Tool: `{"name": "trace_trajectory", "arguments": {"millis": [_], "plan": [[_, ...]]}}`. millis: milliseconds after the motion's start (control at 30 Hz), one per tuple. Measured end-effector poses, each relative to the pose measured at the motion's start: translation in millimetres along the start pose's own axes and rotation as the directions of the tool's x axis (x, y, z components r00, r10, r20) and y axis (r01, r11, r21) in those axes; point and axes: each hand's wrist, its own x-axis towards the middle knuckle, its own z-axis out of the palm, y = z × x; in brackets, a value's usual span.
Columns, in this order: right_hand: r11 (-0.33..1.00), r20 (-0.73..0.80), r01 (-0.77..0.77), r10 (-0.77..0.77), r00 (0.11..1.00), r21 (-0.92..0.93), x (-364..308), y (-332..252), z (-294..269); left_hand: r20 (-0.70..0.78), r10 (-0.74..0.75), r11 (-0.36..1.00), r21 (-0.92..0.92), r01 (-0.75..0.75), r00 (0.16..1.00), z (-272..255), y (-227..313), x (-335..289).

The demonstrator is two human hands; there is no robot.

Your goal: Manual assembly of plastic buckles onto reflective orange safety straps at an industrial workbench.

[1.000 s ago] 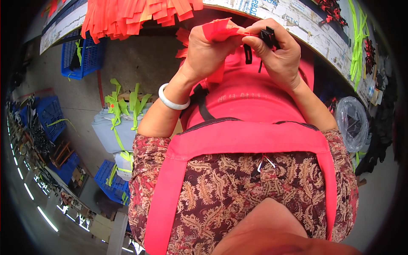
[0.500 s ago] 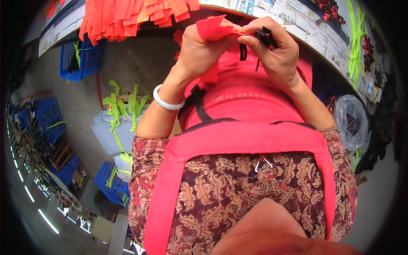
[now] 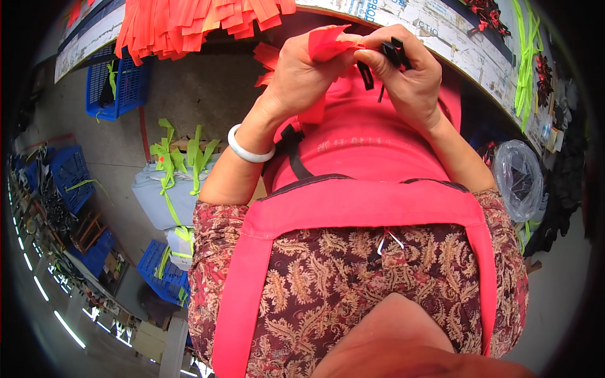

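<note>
My left hand point(image 3: 307, 69) is closed on a bundle of red-orange fabric strips point(image 3: 329, 44); their ends stick out on both sides of the fist. Close against it, my right hand point(image 3: 411, 74) pinches small black pieces point(image 3: 396, 53) that look like plastic buckles or webbing loops, with a black loop hanging below the fingers. The fingertips of both hands nearly meet where a strip end reaches the black pieces. Exactly how the strip and the black pieces are joined is hidden by my fingers. Both hands are above the lap of my pink apron point(image 3: 372, 151).
A thick fringe of red-orange strips point(image 3: 195, 25) hangs over the edge of the worktable point(image 3: 463, 53). Yellow-green strips point(image 3: 528, 69) lie at its right. Leftward stand a blue crate point(image 3: 116, 91) and a tied grey bundle point(image 3: 165, 195). A clear plastic bag point(image 3: 518, 179) hangs at right.
The strips in my left hand have tilted and spread, with more ends showing on the left of the fist. The black loop has swung slightly. Both hands stay together.
</note>
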Motion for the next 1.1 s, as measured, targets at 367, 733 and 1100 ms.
{"name": "trace_trajectory", "arguments": {"millis": [367,733,1100], "plan": [[1.0,0.028,0.004,-0.003,1.0,-0.026,-0.2,3.3,1.1,-0.013,0.1,0.995,-0.007,-0.1,0.995,2.6,-8.0,-1.1],[0.985,0.003,-0.171,0.171,0.985,0.007,-6.4,1.2,0.8,0.047,-0.112,0.994,-0.013,0.113,0.993,-4.0,-12.9,2.4],[0.992,0.018,-0.122,0.121,0.992,0.016,-5.2,5.9,3.8,0.001,0.153,0.987,0.043,-0.153,0.988,1.4,-20.6,4.0]]}}
